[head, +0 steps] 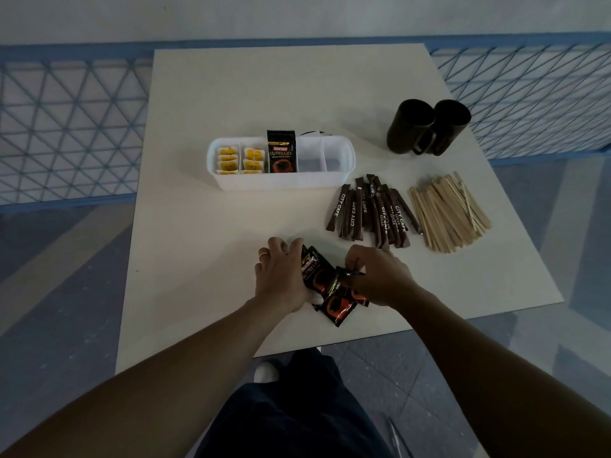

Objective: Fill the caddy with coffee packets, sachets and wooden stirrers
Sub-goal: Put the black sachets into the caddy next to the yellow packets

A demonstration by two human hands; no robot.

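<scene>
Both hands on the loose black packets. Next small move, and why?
Probably square the loose black coffee packets into one stack between the left hand and right hand. They lie fanned and overlapping, while the white plastic caddy shows one upright black packet in its middle compartment, so a tidy stack should slot in beside it.
</scene>
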